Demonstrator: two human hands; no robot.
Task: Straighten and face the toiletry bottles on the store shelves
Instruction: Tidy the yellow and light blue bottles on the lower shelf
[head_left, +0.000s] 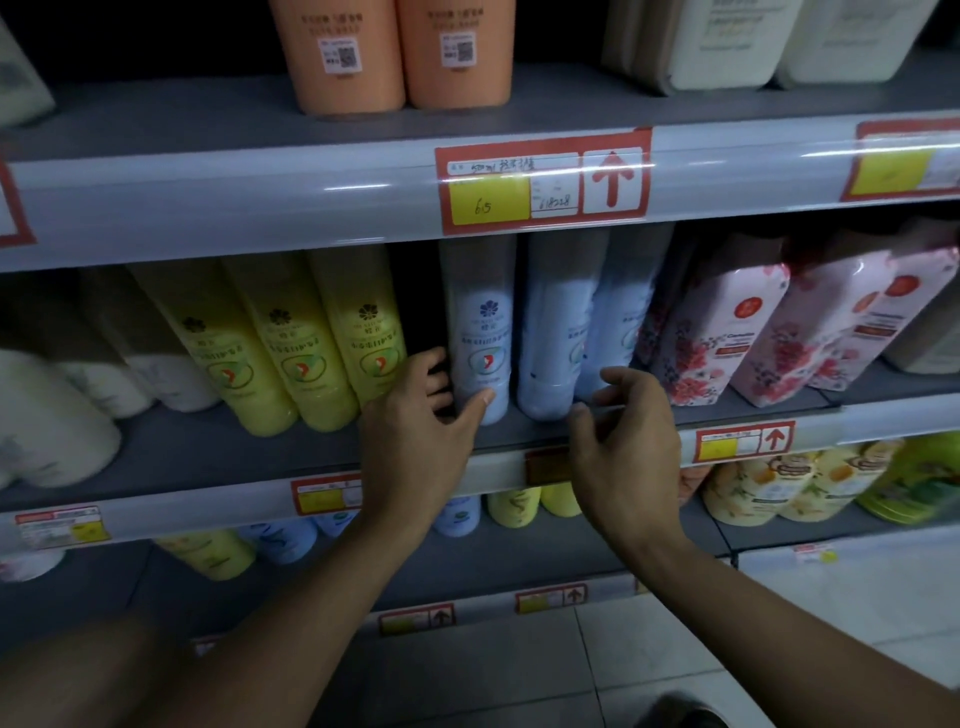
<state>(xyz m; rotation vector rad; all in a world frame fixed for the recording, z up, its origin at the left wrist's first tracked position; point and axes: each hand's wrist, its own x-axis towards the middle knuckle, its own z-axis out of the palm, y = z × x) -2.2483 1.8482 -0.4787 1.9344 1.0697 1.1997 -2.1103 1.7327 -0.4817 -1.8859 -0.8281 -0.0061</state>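
Note:
On the middle shelf a pale blue bottle stands with its label facing out. My left hand grips its base, fingers behind it and the thumb across the front. Two more pale blue bottles stand to its right, turned sideways. My right hand hovers in front of them at the shelf edge, fingers loosely curled, holding nothing. Three yellow bottles lean in a row on the left.
Pink floral refill packs sit to the right, white bottles to the far left. Orange bottles stand on the shelf above, behind a price rail with a red tag. Lower shelves hold blue, yellow and cream bottles.

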